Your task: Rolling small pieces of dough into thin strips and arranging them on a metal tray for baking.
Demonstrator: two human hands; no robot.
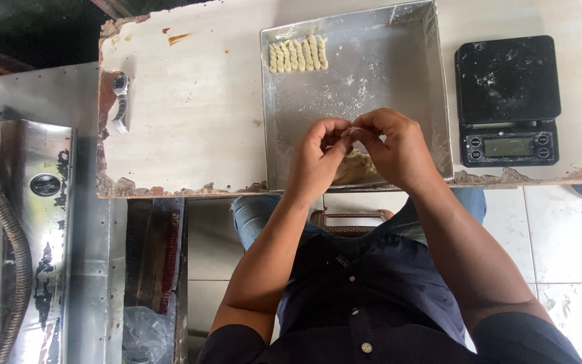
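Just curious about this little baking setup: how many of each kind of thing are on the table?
Twisted dough sticks: 7
Metal tray: 1
Dough lump: 1
Black scale: 1
Wristwatch: 1
Total: 11

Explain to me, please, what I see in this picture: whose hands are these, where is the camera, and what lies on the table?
There is no machine here. A person wears one camera on the head, so the picture looks down at their own arms and lap. The left hand and right hand meet over a square metal tray. Their fingers pinch a small piece of pale dough between them; it is mostly hidden, so its shape is unclear. Under the hands, in the tray's near edge, lies a lump of dough. In the far left corner of the tray stands a row of twisted dough sticks. The tray rests on a worn pale table. To the right is a black kitchen scale; at the left edge lies a wristwatch.
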